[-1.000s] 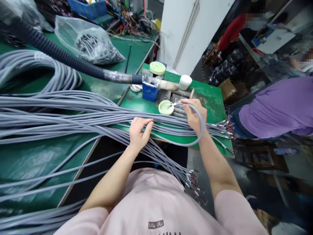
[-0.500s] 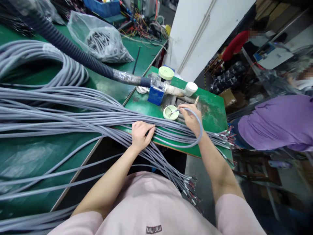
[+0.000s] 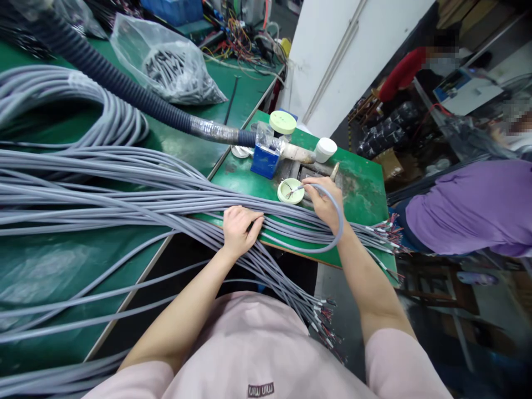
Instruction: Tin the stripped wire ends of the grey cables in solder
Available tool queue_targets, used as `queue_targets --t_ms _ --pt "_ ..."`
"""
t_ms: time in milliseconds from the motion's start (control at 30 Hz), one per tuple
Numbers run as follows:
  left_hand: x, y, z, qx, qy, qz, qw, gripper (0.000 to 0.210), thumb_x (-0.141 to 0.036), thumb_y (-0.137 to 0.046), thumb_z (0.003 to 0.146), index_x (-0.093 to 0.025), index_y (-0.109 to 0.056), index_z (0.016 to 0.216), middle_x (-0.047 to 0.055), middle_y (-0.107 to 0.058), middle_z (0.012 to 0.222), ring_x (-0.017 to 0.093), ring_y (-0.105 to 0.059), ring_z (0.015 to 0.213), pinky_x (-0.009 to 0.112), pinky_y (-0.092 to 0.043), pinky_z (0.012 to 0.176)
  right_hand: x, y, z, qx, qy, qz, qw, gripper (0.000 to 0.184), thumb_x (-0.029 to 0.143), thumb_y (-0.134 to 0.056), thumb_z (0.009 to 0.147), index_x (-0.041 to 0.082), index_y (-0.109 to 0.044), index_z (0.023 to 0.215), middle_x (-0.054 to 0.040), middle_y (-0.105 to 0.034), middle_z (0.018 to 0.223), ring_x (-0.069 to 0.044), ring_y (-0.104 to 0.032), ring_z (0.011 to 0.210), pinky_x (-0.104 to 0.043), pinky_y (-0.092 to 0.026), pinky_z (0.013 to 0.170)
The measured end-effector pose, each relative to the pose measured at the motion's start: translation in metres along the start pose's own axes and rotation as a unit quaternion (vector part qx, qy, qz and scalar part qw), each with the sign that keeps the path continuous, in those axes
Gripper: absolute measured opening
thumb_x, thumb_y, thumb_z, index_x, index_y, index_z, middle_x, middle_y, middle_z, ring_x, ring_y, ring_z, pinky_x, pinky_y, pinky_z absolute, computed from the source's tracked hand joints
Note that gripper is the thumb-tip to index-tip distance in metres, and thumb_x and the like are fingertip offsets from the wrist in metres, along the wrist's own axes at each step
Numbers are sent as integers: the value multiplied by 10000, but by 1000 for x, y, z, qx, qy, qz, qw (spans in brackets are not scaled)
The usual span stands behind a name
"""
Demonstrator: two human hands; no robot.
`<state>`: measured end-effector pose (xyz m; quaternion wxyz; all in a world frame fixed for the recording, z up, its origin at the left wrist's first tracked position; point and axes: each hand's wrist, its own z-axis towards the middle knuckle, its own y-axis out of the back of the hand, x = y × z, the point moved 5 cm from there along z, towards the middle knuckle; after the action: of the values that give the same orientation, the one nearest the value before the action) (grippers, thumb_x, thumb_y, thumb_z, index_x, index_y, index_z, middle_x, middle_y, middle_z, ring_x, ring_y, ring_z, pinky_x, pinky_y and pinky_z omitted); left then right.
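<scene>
My right hand point(image 3: 325, 202) pinches a grey cable point(image 3: 341, 213) near its stripped end. The cable loops back past the wrist, and its bare wires point(image 3: 291, 192) are over a small pale green dish point(image 3: 285, 198). Whether the wires touch the inside of the dish I cannot tell. My left hand point(image 3: 241, 228) is closed over the near side of a thick bundle of grey cables point(image 3: 178, 202), fingers curled round some of them and partly hidden. Part of the bundle crosses the green bench to the right; another part hangs off the front edge.
A black suction hose point(image 3: 145, 100) ends in a nozzle point(image 3: 300, 155) on a blue block point(image 3: 265, 162). Close by stand a green-lidded jar point(image 3: 282, 122) and a white cup point(image 3: 325, 148). A coiled cable point(image 3: 120, 119) and a bag point(image 3: 178, 72) lie left. A person in purple point(image 3: 469, 208) is right.
</scene>
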<state>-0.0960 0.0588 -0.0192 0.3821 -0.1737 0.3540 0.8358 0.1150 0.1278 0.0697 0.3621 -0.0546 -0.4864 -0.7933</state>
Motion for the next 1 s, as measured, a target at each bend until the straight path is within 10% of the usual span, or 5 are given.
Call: queue_targets --t_ms 333,1000 --pt "-4 2 1 -20 -26 -5 999 108 -255 -581 856 -219 -682 855 29 -724 757 185 -640 768 386 -427 858 -34 46 14 -97 -22 -107 989 278 419 -461 940 249 -676 990 -64 -701 969 -242 -617 981 -411 -453 917" --pt "-3 0 1 -11 -30 -1 999 84 -248 -597 841 -225 -677 854 20 -719 754 181 -626 757 393 -407 885 -109 15 36 -71 -54 -161 983 253 359 -476 907 229 -690 874 -49 -732 872 -220 -613 820 -340 -458 785"
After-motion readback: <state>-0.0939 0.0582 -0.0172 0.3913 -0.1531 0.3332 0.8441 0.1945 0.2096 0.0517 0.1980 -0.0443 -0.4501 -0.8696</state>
